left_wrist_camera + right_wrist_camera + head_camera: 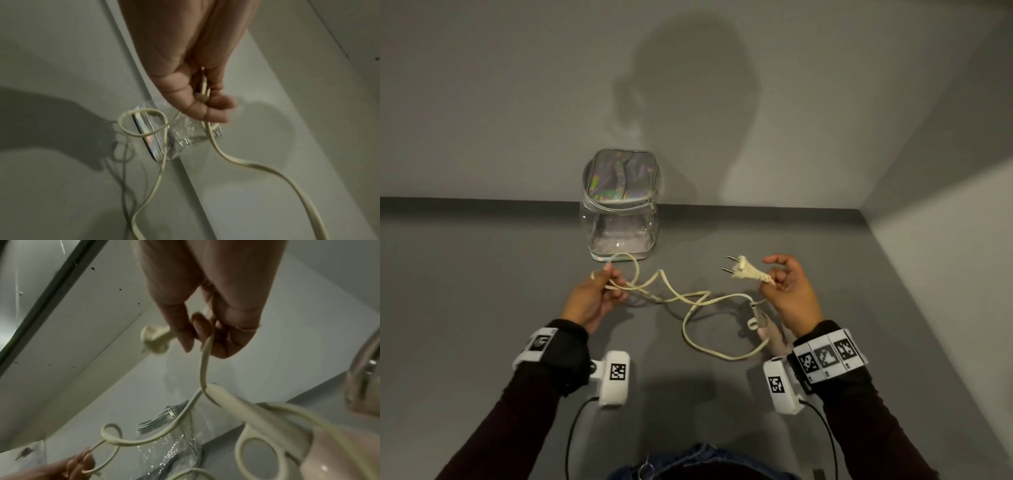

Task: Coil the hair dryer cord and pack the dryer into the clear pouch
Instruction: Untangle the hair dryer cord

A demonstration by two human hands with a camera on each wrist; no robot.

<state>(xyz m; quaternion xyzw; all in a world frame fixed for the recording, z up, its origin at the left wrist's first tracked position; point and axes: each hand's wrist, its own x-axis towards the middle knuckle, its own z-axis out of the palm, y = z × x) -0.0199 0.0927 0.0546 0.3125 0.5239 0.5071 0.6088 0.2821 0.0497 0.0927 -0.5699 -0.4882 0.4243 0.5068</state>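
both hands (pixel 592 298) pinching cord (pixel 688 298), pouch (pixel 621 205) possibly unzipped

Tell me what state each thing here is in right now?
Cord: uncoiled, sprawled in loose loops between the hands.
Plug: lifted, prongs pointing away, unplugged.
Pouch: upright at the wall, nothing seen inside; zipper state unclear.
Hair dryer: outside the pouch, mostly hidden under the right wrist.
Left hand: pinching a cord loop.
Right hand: holding the cord just behind the plug.
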